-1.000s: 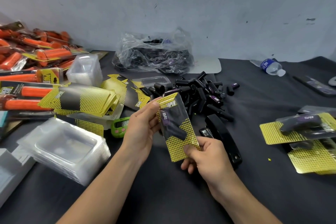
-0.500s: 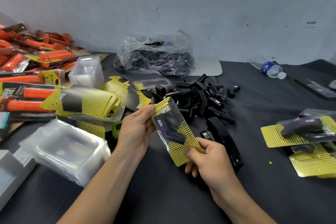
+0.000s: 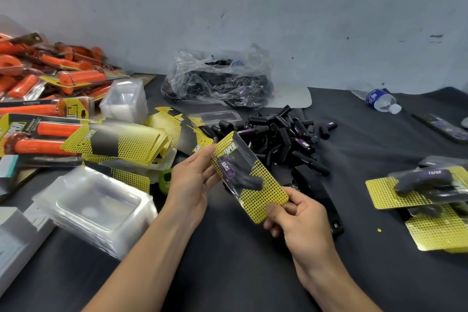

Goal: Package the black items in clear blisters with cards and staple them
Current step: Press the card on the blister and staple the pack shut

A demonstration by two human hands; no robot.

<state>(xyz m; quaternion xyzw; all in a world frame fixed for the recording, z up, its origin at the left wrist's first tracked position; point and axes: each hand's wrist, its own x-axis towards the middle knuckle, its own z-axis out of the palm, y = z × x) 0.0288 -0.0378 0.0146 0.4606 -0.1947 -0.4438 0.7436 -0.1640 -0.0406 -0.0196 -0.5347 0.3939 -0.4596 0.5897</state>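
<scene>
1. Yellow dotted card and clear blister make up one pack [image 3: 249, 177], held tilted above the dark worktop [image 3: 228, 273] at the middle of the scene, with a black item sealed under the plastic.
2. The left hand [image 3: 192, 185] pinches the pack's far left edge, thumb on top and fingers loosely curled behind.
3. The right hand [image 3: 301, 218] grips the near right corner, thumb pressed on the card and the other fingers curled underneath.
4. Loose black items [image 3: 281, 134] lie heaped just beyond the pack, and a clear plastic bag [image 3: 220, 78] holds more by the wall.
5. A black stapler [image 3: 316, 197] lies right of the pack, partly behind the right hand.
6. Printed cards [image 3: 119, 142] and empty blisters [image 3: 98, 208] are stacked at the left; finished packs [image 3: 430, 197] lie at the right.
</scene>
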